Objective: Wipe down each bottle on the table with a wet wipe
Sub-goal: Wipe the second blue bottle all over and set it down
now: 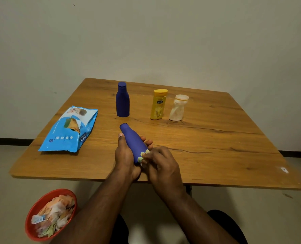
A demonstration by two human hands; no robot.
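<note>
- Here the blue bottle (132, 142) is held tilted over the near middle of the wooden table (207, 147), its long axis running from the near right up to the far left, cap end pointing away from the person.
- The left hand (126, 155) wraps its thumb and fingers round the bottle's body, gripping it from the left side.
- The right hand (161, 163) pinches a crumpled pale wet wipe (142, 156) against the bottle's base end.
- A second blue bottle (122, 100) stands upright at the far side, smooth and matte with a round cap.
- To its right a yellow bottle (158, 104) stands on its flat cap, and just beside it a translucent whitish bottle (178, 108) with a wide lid and a crumpled, pinched body.
- A glossy blue wipes packet (70, 129) lies flat on the left of the table.
- On the floor at the near left, a round red bowl (34, 208) holds a heap of crumpled used wipes (54, 215), whitish and orange-tinged.
</note>
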